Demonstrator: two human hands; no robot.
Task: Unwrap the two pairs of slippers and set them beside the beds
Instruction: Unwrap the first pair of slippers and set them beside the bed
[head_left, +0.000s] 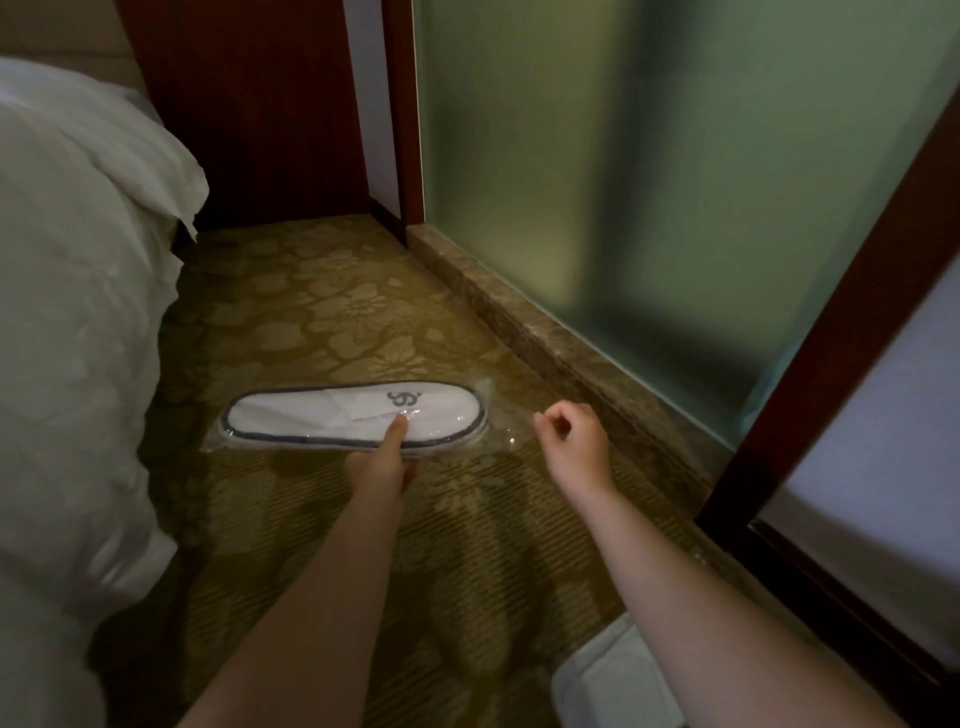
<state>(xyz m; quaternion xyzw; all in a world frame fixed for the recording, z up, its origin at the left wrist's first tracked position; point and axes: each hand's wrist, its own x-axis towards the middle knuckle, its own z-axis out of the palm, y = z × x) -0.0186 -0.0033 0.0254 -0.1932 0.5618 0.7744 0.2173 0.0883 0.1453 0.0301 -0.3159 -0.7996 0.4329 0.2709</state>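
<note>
A white slipper pair (332, 415) with dark trim and a grey logo is held flat above the carpet, still inside its clear plastic wrapper (501, 426). My left hand (382, 462) grips the packet from its near edge, thumb pressed on top of the slipper. My right hand (574, 444) pinches the loose clear end of the wrapper at the toe side, fingers curled. The bed (67, 322) with white bedding fills the left side.
Patterned gold carpet (332, 301) runs between the bed and a marble sill (545, 338) under a frosted glass wall (649, 182). Dark wood panels stand at the back and a wood frame at right. Something white (618, 680) lies on the floor by my right forearm.
</note>
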